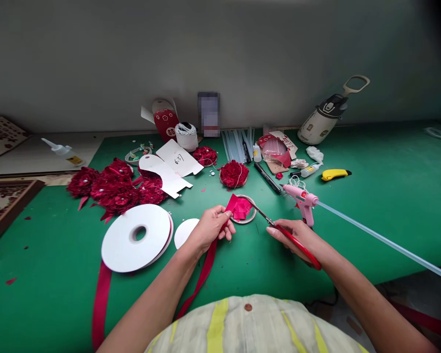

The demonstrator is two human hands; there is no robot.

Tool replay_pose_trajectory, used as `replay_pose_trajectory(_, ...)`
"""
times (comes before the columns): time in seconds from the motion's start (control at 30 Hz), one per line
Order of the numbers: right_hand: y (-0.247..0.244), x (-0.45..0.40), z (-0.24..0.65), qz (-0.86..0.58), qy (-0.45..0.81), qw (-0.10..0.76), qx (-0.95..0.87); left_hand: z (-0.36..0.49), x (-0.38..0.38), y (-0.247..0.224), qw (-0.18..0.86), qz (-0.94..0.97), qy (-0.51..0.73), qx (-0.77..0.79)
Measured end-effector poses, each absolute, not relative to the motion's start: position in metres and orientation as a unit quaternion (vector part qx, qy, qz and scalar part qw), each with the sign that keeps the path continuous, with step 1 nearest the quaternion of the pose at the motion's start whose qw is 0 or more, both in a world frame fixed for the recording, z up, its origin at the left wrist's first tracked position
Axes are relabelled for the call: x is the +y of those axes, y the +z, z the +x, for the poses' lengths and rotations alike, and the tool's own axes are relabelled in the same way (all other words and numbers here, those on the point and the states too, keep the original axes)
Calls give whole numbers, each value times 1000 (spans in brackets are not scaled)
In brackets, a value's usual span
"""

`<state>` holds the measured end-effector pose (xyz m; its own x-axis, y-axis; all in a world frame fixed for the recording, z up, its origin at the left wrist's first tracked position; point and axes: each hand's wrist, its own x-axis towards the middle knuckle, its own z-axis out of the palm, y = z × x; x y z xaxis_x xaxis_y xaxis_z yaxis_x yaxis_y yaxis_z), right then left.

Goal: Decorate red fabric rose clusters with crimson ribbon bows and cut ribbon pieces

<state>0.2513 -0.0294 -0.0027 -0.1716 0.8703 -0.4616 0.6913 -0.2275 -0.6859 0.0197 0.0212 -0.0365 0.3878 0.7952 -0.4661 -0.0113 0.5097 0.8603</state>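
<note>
Pinched in my left hand (pixel 216 226) is the end of a red ribbon (pixel 208 264), which trails down toward my lap. My right hand (pixel 297 238) grips red-handled scissors (pixel 299 246), their blades pointing up and left toward a small ring-shaped roll (pixel 255 212). Cut pieces of red ribbon (pixel 242 210) lie within that ring, just beyond my left fingertips. Left of my left hand rests a large white ribbon spool (pixel 123 242), with a red ribbon strip hanging from it. A white paper disc (pixel 185 233) is partly hidden by my left wrist.
Red ribbon flowers (pixel 113 189) are heaped at the left, and another red flower (pixel 234 174) sits mid-table. A pink glue gun (pixel 304 200) with a long glue stick stands right of centre. Beyond lie a yellow cutter (pixel 334 175), a black marker (pixel 267 177) and a bottle (pixel 318 122).
</note>
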Motion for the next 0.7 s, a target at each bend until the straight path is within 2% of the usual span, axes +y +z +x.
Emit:
replay_pose_trajectory(0.17,-1,-43,253,-624,453,116,-626,24,19,-37,742,386,274,475)
replay_pose_trajectory(0.43,4,-45,251,-604,427,55,-671,25,22,-36,754,372,246,481)
replay_pose_trajectory(0.7,-4,-35,242,-589,427,61,-683,30,23,-34,760,389,219,472)
